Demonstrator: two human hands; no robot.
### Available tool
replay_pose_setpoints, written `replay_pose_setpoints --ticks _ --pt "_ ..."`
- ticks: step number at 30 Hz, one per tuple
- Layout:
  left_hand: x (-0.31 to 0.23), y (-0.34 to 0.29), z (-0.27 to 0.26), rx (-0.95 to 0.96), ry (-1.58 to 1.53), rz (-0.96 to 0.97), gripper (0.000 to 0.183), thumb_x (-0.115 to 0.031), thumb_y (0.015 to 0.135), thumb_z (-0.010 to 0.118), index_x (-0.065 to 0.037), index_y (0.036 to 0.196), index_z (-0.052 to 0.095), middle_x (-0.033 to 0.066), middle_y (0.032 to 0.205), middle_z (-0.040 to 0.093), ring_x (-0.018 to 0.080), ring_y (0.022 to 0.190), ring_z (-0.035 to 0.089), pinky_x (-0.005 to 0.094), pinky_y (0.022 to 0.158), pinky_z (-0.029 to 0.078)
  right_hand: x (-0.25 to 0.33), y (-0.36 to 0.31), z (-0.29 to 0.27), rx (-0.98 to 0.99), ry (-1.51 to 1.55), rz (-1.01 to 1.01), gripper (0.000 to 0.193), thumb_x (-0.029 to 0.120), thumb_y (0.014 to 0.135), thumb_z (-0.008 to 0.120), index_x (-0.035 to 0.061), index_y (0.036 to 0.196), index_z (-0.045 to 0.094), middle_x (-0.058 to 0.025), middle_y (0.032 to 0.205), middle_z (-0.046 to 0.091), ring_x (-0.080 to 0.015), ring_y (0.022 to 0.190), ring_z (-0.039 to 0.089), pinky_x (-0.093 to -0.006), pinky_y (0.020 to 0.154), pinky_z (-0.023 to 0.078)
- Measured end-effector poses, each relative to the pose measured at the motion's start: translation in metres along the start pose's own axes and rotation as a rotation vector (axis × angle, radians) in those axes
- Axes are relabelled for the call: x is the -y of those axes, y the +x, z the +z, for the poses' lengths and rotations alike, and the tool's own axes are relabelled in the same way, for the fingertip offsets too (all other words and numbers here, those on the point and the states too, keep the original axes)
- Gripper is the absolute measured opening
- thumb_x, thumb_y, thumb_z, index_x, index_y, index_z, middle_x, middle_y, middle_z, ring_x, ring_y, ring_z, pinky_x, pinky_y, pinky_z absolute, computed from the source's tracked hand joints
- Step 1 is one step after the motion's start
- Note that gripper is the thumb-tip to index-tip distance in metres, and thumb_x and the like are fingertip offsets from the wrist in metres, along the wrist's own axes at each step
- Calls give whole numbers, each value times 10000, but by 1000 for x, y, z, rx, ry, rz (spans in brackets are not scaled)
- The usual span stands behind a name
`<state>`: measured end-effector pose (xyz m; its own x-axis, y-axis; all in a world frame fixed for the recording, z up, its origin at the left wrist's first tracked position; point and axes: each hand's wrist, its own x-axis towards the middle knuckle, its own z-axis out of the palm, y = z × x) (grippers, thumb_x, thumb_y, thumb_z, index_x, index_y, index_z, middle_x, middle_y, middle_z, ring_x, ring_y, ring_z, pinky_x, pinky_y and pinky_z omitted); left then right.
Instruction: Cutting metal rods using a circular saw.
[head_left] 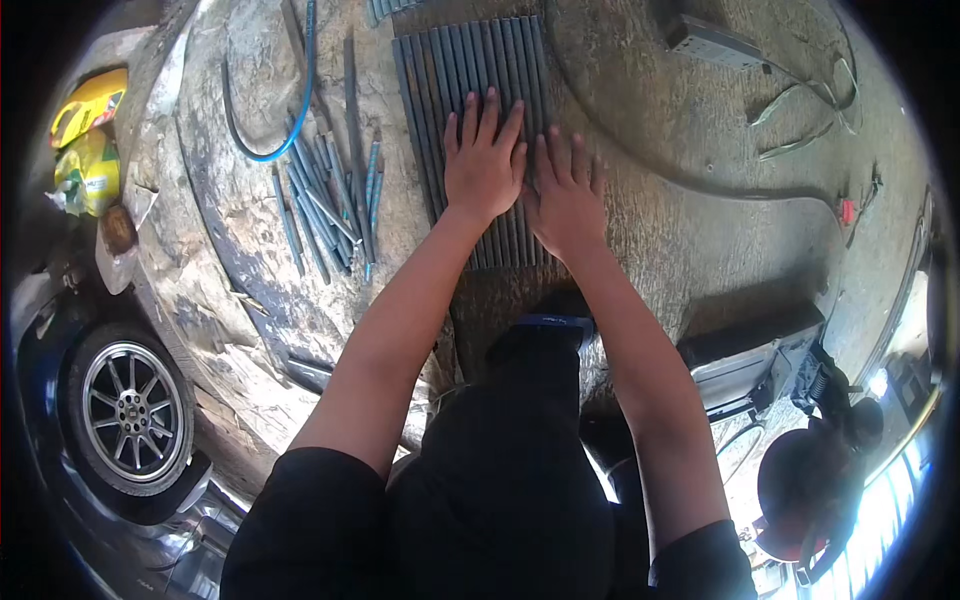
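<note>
A row of grey metal rods [470, 70] is seen laid side by side on the stained concrete floor [650, 150], running from the twelve o'clock edge toward the centre of the view; the left hand [483, 165] is pressed flat on top of the rods, its fingers spread and extended toward twelve o'clock, nothing being gripped; the right hand [565, 200] is laid just beside it at its four o'clock, palm down on the lower right part of the same row, fingers straight and slightly splayed, nothing enclosed; the two hands are touching or nearly so at the thumbs. A loose heap of similar rods [330, 205] is scattered at nine o'clock of the left hand, well apart from the row; a blue hose [290, 120] is curved at ten o'clock; a car wheel [130, 415] is visible at eight o'clock of the view; a power strip [712, 42] is lying at one o'clock.
</note>
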<state>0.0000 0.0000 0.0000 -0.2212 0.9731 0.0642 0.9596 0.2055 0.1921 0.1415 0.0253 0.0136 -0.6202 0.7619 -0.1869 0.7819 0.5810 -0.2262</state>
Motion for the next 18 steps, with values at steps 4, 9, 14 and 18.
replay_pose_setpoints --ticks 4,9,14,18 --pt "-4 -2 1 -37 -38 -10 468 -279 952 455 -184 1409 425 130 1486 341 338 1398 260 531 1116 194 0 -2 -5 -13 -43 -21 617 406 941 440 119 1469 298 -84 1537 261 -323 1423 208 -552 1133 172" --pt "1 -2 0 -54 -82 -5 471 -227 935 457 -184 1403 426 114 1470 365 311 1396 270 512 1131 171 5 -6 -12 -88 -30 -106 614 358 908 516 95 1438 351 -93 1506 313 -333 1397 256 -564 1112 203" --pt "14 -7 -7 -230 -338 -77 431 -130 908 465 -121 1336 511 139 1370 495 355 1352 344 493 1111 187 18 -4 -14 1 4 -66 638 409 906 505 102 1443 350 -62 1508 323 -311 1414 226 -571 1130 148" --pt "47 -29 -22 -327 -368 -109 417 -102 896 470 -81 1308 534 141 1353 512 370 1339 357 491 1096 200 22 -1 -22 27 -7 -60 647 418 897 520 102 1438 361 -63 1499 338 -309 1419 212 -575 1131 144"
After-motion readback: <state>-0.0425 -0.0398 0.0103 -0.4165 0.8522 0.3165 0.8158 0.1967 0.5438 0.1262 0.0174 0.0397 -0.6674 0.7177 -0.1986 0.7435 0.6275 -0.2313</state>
